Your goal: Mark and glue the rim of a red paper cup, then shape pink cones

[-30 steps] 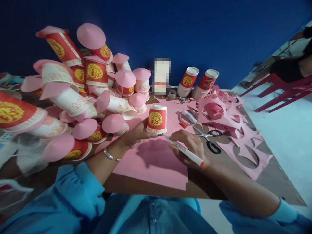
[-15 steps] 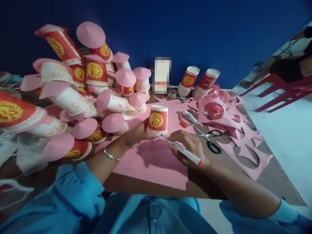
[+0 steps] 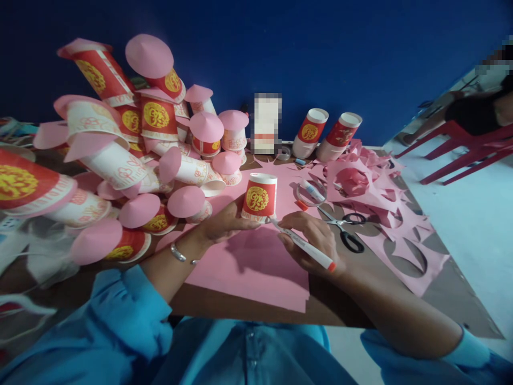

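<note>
Upside down in my left hand [image 3: 226, 222] is a red and white paper cup [image 3: 260, 198] with a yellow emblem, held near its rim above the pink paper sheets [image 3: 256, 272]. My right hand [image 3: 310, 238] is closed round a white marker pen [image 3: 308, 249] with an orange-red end. The pen's tip meets the lower right of the cup, by the rim. Scissors with black handles [image 3: 345, 222] lie half open to the right of my right hand. Beyond them are a roll of clear tape [image 3: 311, 192] and an orange cap [image 3: 301, 205].
Many paper cups with pink cone tops [image 3: 186, 202] are heaped on the left. Two leaning cup stacks [image 3: 310, 133] stand by the blue wall. Cut pink scraps [image 3: 385, 214] cover the table's right side. A seated person [image 3: 476, 115] is on a red chair [image 3: 460, 144] at far right.
The pen tip has moved slightly up and left against the cup's rim area. My left hand and the cup have barely shifted.
</note>
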